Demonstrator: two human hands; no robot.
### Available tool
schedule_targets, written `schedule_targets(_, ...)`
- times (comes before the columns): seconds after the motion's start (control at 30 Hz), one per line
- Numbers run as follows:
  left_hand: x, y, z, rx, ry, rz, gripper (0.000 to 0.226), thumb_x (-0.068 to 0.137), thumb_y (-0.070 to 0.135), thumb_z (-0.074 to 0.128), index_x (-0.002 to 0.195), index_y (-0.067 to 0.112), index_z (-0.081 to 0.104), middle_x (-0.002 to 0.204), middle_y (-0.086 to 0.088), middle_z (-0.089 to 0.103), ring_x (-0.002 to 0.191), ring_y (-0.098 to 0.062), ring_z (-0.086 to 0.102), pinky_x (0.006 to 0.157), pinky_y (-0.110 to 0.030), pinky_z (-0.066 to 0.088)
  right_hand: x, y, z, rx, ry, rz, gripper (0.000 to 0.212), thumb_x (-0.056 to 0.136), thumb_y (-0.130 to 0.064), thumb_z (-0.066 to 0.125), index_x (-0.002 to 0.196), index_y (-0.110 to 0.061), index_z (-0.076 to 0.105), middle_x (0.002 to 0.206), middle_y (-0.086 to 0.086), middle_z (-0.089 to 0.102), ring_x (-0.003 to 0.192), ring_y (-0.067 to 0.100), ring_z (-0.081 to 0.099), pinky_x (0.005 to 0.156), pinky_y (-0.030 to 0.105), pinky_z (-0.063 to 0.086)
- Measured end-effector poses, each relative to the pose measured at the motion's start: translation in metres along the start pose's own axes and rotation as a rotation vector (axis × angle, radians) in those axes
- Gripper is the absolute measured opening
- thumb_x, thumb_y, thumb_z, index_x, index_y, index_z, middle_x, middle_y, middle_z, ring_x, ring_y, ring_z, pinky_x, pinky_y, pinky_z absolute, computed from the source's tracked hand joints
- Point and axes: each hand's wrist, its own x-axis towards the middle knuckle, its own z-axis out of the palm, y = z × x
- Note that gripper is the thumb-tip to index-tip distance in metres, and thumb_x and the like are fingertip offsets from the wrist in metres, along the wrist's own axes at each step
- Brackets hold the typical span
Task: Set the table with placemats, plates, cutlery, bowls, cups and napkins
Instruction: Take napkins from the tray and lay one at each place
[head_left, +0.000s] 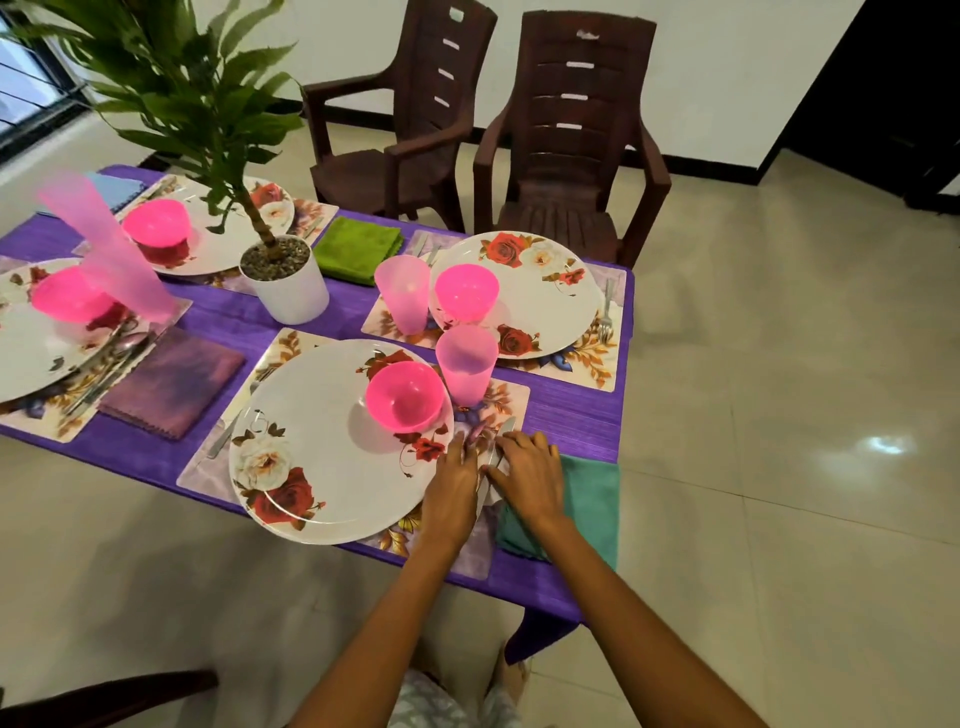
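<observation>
A person's two hands meet over the cutlery (493, 457) at the near place setting on a purple-covered worktop (571, 415), seen from a head-worn camera. The left hand (454, 486) lies flat beside the rim of the near plate (322, 441), its fingers (462, 447) straight and close together, tips touching the floral placemat (498, 400) just beside the knife. The right hand (530, 475) rests over the knife's handle, fingers (511, 441) bent and slightly spread; whether they pinch the knife or only press on it cannot be told. A teal napkin (592, 499) lies just right of the placemat, partly under the right wrist, at the worktop's near corner. On the near plate sits a pink bowl (405, 397), with a translucent pink cup (466, 364) standing just behind it on the placemat. Across the worktop a second plate (545, 301) carries another pink bowl (466, 292), a pink cup (402, 299) to its left and a fork (607, 312) to its right. A green napkin (358, 249) lies near a potted plant (283, 275) in a white pot at the centre. Two more settings with plates and pink bowls stand to the left, one with a purple napkin (171, 382) beside it and a blurred pink cup (111, 249) nearby. Two brown plastic chairs (571, 156) stand at the far side on a pale tiled floor (779, 415).
</observation>
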Motion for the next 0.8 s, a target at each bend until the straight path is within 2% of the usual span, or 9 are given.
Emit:
schedule_targets(0.1,0.002,0.002,-0.006,0.088,-0.041,0.010,0.074,0.086,0.011,0.065,0.148,0.015,0.024,0.155,-0.007,0.023,0.133,-0.024,0.040,0.092,-0.027,0.047,0.005,0.002,-0.004,-0.007,-0.026,-0.013,0.046,0.087,-0.044,0.060,0.126,-0.020,0.056,0.127,-0.001,0.059,0.112,0.023,0.046,0.088,0.036,0.037)
schedule_targets(0.23,-0.001,0.005,-0.009,0.147,-0.092,0.005,0.076,0.086,0.017,0.067,0.148,0.013,0.022,0.154,-0.008,0.027,0.136,-0.025,0.035,0.097,-0.030,0.046,0.001,0.002,-0.003,0.024,-0.067,-0.017,0.054,0.089,-0.043,0.058,0.137,-0.020,0.047,0.141,-0.001,0.049,0.120,0.022,0.041,0.093,0.036,0.034)
schedule_targets(0.33,-0.003,0.005,-0.012,0.132,-0.105,-0.005,0.085,0.080,0.016,0.073,0.148,0.012,0.022,0.153,-0.009,0.028,0.135,-0.026,0.037,0.096,-0.031,0.046,-0.001,0.003,-0.003,0.045,-0.085,-0.022,0.057,0.089,-0.044,0.057,0.139,-0.020,0.044,0.143,-0.002,0.046,0.122,0.022,0.040,0.095,0.035,0.033)
schedule_targets(0.43,-0.005,0.001,-0.010,0.172,-0.100,0.088,0.072,0.079,0.014,0.074,0.142,0.010,0.037,0.148,-0.012,0.036,0.126,-0.027,0.048,0.088,-0.028,0.051,-0.003,0.002,-0.007,0.116,-0.011,-0.008,0.041,0.090,-0.031,0.061,0.127,-0.015,0.056,0.127,0.004,0.056,0.114,0.023,0.046,0.090,0.033,0.038)
schedule_targets(0.5,-0.006,-0.002,-0.007,0.192,-0.094,0.107,0.061,0.080,0.011,0.073,0.134,0.008,0.047,0.141,-0.014,0.044,0.118,-0.028,0.055,0.080,-0.027,0.054,-0.008,0.004,-0.008,0.179,0.062,0.083,0.027,0.092,-0.022,0.058,0.116,-0.010,0.064,0.114,0.008,0.060,0.108,0.024,0.051,0.086,0.032,0.044)
schedule_targets(0.57,-0.006,-0.003,-0.004,0.196,-0.068,0.103,0.052,0.080,0.011,0.072,0.128,0.008,0.054,0.136,-0.015,0.048,0.114,-0.030,0.057,0.075,-0.029,0.055,-0.015,0.008,-0.007,0.171,0.079,0.153,0.023,0.094,-0.020,0.056,0.111,-0.010,0.068,0.109,0.009,0.063,0.105,0.023,0.054,0.084,0.032,0.047)
schedule_targets(0.67,-0.005,-0.001,-0.003,0.215,-0.072,0.097,0.044,0.090,0.024,0.061,0.131,0.015,0.050,0.145,-0.013,0.038,0.126,-0.029,0.045,0.085,-0.032,0.051,-0.020,0.010,-0.006,0.165,0.089,0.192,0.022,0.095,-0.018,0.055,0.111,-0.012,0.069,0.109,0.010,0.065,0.102,0.023,0.056,0.083,0.032,0.049)
schedule_targets(0.8,-0.008,0.002,-0.002,0.222,-0.126,0.077,0.056,0.092,0.044,0.050,0.142,0.024,0.035,0.153,-0.010,0.020,0.138,-0.028,0.026,0.101,-0.038,0.042,-0.010,0.006,-0.010,0.221,0.100,0.206,0.025,0.093,-0.016,0.057,0.116,-0.014,0.066,0.110,0.011,0.062,0.105,0.026,0.054,0.083,0.035,0.049)
